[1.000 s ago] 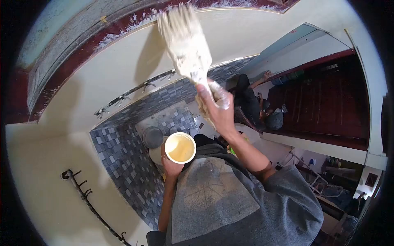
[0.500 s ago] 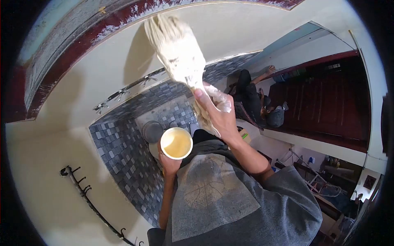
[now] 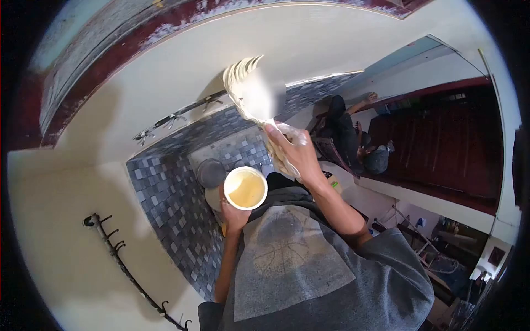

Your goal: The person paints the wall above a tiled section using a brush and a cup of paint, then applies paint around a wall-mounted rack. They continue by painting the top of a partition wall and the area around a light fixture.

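A paint-coated brush [image 3: 255, 96] is held up by its handle in my right hand [image 3: 295, 151], which has white paint on its fingers. The bristles are bent and meet the cream wall [image 3: 182, 71]. Part of the brush head is washed out by glare. Lower and to the left, my left hand [image 3: 234, 215] is wrapped round a white cup [image 3: 245, 188] with yellowish liquid inside; its opening faces me.
A black hook rail [image 3: 124, 265] is on the left wall, another rack [image 3: 171, 118] above the grey mosaic tiles [image 3: 171, 204]. A bucket [image 3: 211, 173] stands below. Another person [image 3: 345, 132] sits at the right near a dark red door [image 3: 436, 149].
The brush has moved down and slightly right, and its bristles have bent over. The cup has shifted a little right in the view.
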Demonstrator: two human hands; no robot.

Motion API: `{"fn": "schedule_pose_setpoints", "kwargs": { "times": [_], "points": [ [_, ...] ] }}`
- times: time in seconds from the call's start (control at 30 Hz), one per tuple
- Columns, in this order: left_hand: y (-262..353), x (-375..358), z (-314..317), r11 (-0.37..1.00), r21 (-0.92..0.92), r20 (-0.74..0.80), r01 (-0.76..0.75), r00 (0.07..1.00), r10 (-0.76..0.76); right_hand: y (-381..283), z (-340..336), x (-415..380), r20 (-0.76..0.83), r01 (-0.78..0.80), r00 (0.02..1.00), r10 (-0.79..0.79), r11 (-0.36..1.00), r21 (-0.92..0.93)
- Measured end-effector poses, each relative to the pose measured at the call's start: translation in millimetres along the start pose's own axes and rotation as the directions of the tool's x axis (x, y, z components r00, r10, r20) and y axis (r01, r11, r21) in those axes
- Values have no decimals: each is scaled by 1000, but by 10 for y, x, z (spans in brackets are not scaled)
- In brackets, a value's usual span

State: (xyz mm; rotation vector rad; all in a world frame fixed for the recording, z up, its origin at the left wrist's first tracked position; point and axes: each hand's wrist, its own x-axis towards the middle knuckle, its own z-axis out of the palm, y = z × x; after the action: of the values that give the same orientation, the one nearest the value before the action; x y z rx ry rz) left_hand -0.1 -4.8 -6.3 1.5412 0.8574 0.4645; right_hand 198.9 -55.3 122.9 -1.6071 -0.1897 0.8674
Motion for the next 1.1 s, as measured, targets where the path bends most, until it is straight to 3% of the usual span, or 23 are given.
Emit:
{"fn": "schedule_pose_setpoints", "kwargs": {
  "times": [0.13, 0.17, 0.23, 0.33, 0.47, 0.63, 0.77, 0.8, 0.93, 1.03, 1.07, 1.1],
  "points": [
    [11, 37, 3, 992, 69, 55, -108, 993, 105, -99, 153, -142, -145, 253, 961, -234, 959, 126],
    [20, 35, 8, 990, 92, 40, -106, 994, 102, -124, 159, -114, -139, 238, 968, -209, 941, 242],
    [33, 28, 12, 986, 128, 18, -104, 995, 102, 1, 128, 36, -198, 289, 945, -259, 947, 138],
    [-103, 8, -10, 966, 194, 11, -169, 985, 170, 363, -57, 335, -158, 164, 968, -195, 968, -192],
    [-136, -3, -41, 948, 265, -8, -178, 982, 187, 547, -140, 398, -130, 71, 987, -97, 980, -188],
    [-114, 2, -14, 973, 142, -12, -184, 982, 188, 124, -110, 169, -33, -81, 997, 76, 978, -193],
    [2, 44, 12, 987, 64, -6, -149, 989, 150, -218, -49, 8, 15, 13, 1000, -10, 974, -227],
    [84, 79, 0, 969, 101, 22, -224, 975, 222, -317, -20, -26, -6, 9, 1000, -11, 977, -213],
    [144, 129, 26, 953, 126, 61, -276, 961, 270, -398, 69, -48, -29, 172, 983, -181, 965, -197],
    [140, 135, 33, 939, 164, 61, -303, 953, 297, -127, 87, 46, -34, 238, 969, -243, 965, -108],
    [114, 129, 34, 940, 166, 43, -299, 954, 295, -26, 51, 78, -34, 291, 953, -300, 943, -160],
    [71, 118, 37, 941, 168, 23, -293, 956, 294, -3, 1, 71, -92, 211, 969, -231, 960, -185]
  ]
}}
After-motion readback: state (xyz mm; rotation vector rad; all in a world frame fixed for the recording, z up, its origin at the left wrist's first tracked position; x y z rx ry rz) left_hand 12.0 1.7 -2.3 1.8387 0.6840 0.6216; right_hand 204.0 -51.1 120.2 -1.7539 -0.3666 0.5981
